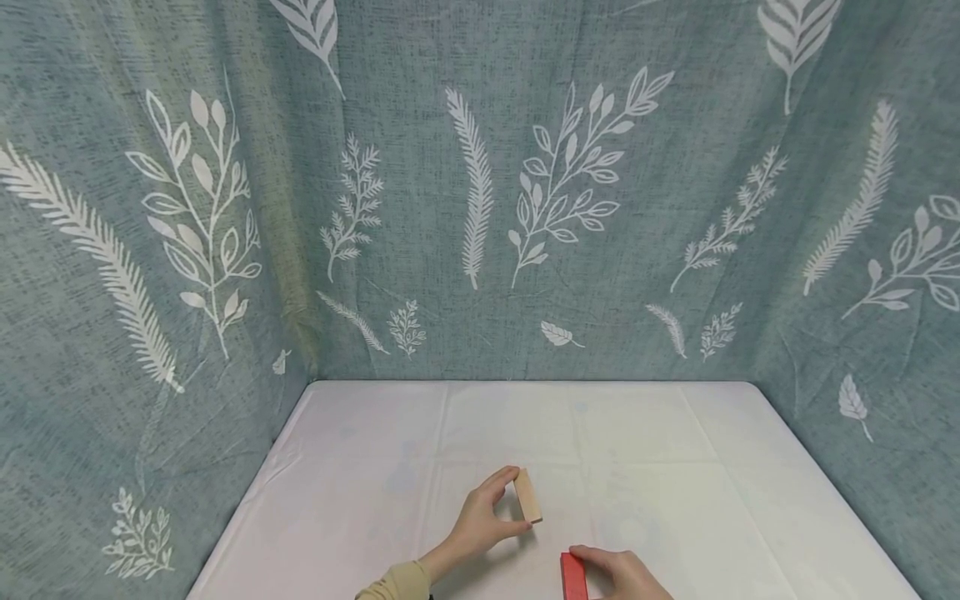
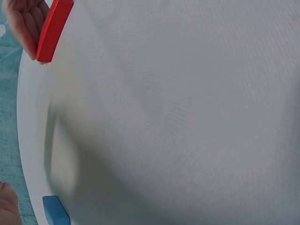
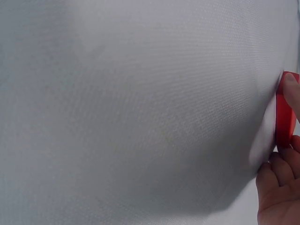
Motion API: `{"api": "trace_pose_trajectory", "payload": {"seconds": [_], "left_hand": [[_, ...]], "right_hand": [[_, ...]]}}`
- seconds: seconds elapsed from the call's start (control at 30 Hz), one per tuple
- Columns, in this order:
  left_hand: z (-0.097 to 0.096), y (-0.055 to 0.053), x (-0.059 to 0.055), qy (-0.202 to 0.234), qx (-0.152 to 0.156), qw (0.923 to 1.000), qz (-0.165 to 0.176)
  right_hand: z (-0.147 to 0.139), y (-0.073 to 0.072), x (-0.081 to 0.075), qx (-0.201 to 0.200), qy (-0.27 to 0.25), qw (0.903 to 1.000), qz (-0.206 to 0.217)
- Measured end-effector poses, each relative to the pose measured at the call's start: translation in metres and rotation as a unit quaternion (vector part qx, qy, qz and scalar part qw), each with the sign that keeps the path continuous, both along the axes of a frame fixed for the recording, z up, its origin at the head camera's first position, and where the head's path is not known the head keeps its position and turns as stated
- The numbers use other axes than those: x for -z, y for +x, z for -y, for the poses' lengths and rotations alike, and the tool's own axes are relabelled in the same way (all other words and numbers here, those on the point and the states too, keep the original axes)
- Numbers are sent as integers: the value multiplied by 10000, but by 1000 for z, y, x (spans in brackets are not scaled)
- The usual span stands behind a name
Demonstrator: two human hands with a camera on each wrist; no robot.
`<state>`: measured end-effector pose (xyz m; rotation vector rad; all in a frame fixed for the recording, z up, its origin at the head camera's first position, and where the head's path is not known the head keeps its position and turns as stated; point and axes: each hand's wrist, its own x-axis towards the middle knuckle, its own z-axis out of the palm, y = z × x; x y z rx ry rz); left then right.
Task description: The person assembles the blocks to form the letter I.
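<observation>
My left hand (image 1: 480, 518) pinches a rectangular block (image 1: 527, 497) by its two ends, thumb at the near end and fingers at the far end. That block looks pale wood from above, while a blue face of the block (image 2: 56, 212) shows in the left wrist view. Nearer the front edge, my right hand (image 1: 624, 575) grips a red block (image 1: 573, 577) end to end. In the right wrist view the red block (image 3: 285, 117) sits between thumb and fingers at the right edge. The two blocks are apart, the red one closer and further right.
A white cloth-covered table (image 1: 360, 450) lies beneath both hands, with faint creases. Teal curtains (image 1: 420, 208) printed with white leaves hang behind it and along both sides.
</observation>
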<state>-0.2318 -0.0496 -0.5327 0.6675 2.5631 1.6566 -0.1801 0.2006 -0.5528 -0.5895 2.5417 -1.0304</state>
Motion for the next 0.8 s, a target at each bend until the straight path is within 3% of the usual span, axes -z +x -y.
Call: {"api": "trace_pose_trajectory", "payload": {"seconds": [0.43,0.67,0.8], "left_hand": [[-1,-1,-2,-164,47,9999,-13],[-1,0,-2,-218,123,9997,-70],[-2,0,-2,-151,176,9997,-34]], "right_hand": [[-2,0,-2,-55,-59,9999,144],[-4,0,-8,232,-979,9925,689],[-3,1,-11,197,-1446,9880,501]]}}
